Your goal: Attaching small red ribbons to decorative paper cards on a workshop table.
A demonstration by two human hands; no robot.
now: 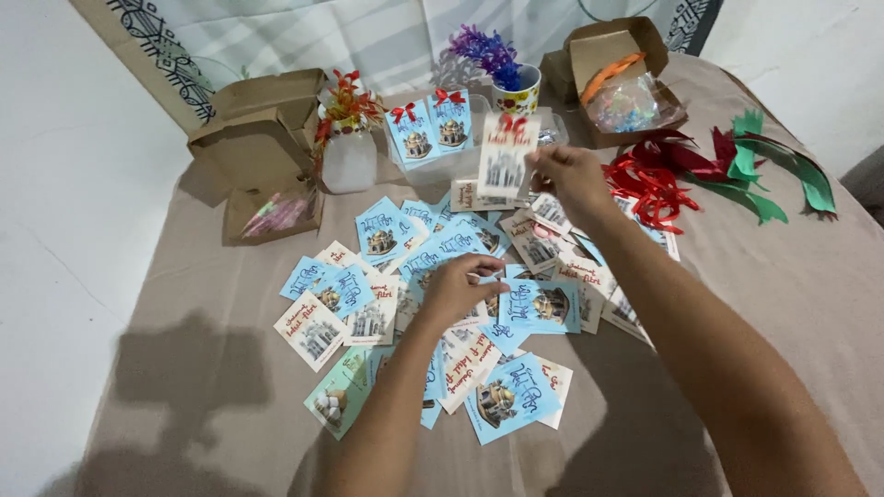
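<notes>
right hand (pixel 569 175) | fingers pinch white card with red bow (pixel 507 155) at 12 o'clock | left hand (pixel 453 290) fingers closing on blue card (pixel 540 306), centre of tabletop (pixel 764 276) | light, thin, bendable; take by edge

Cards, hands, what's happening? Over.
Right hand holds up a white card with red bow. Left hand pinches a blue card in the pile. Nothing blocking.

The middle of the brown tablecloth (pixel 783 304) is covered by loose printed cards (pixel 433 304). Passage along the back is blocked by an open cardboard box (pixel 262 147), a white vase (pixel 350 156), a clear tub (pixel 442 161) and a second box (pixel 617 78). Ribbons (pixel 709 175) crowd the right; bare cloth is left at the near edges
</notes>
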